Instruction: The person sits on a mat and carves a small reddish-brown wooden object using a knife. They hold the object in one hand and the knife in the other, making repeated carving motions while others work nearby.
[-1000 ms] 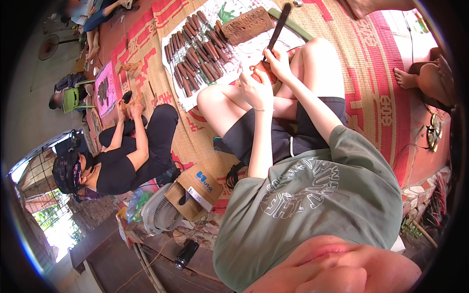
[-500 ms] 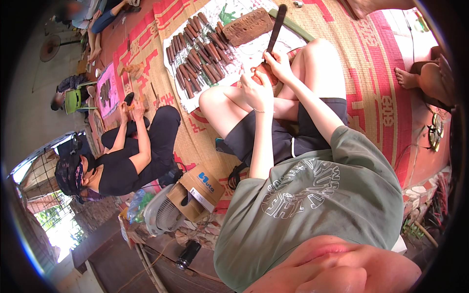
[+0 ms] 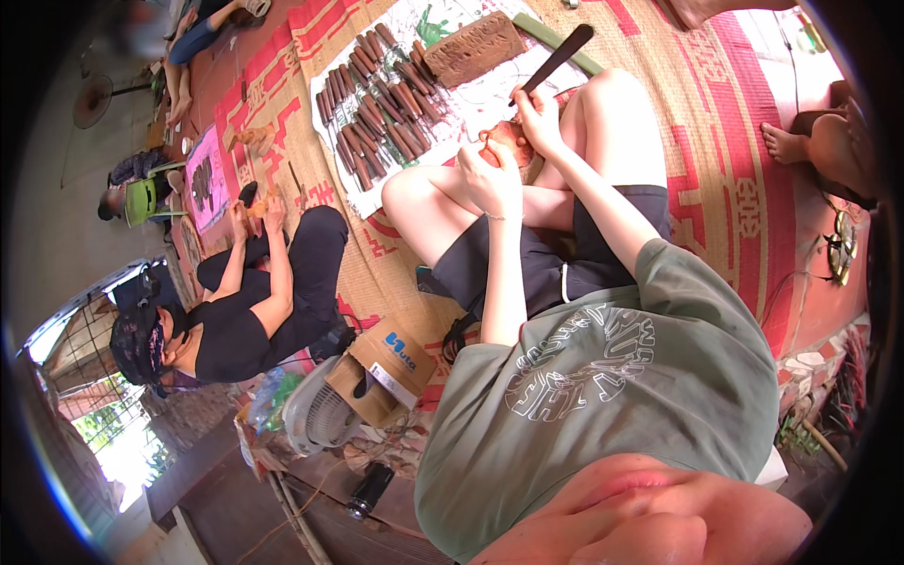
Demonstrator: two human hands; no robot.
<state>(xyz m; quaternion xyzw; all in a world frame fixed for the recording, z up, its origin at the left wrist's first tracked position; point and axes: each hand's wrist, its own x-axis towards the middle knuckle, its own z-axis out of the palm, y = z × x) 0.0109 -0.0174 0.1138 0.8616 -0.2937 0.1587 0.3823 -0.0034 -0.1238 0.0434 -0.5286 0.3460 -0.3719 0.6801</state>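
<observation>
My right hand (image 3: 539,122) is closed around the lower part of a long dark carving tool (image 3: 557,62). The tool's wide end sticks up to the right, and its working end is hidden by my fingers. My left hand (image 3: 493,181) is curled, fingers drawn in, against a reddish-brown carved wooden piece (image 3: 513,139) between my crossed legs. Much of that piece lies behind my hands and knee. Just beyond, a white cloth (image 3: 363,200) bears several rows of carving chisels (image 3: 379,104) with brown wooden handles.
A rough brown block (image 3: 474,51) lies on the cloth beside a green strip (image 3: 565,45). On my left another person (image 3: 231,325) sits working with both hands. Behind them are a cardboard box (image 3: 386,363) and a grey fan (image 3: 320,414). A patterned straw mat (image 3: 697,122) spreads underneath.
The dark tool has tipped over to the right, its upper end now lower and farther right. My left hand has shifted slightly left. Both hands keep their grip.
</observation>
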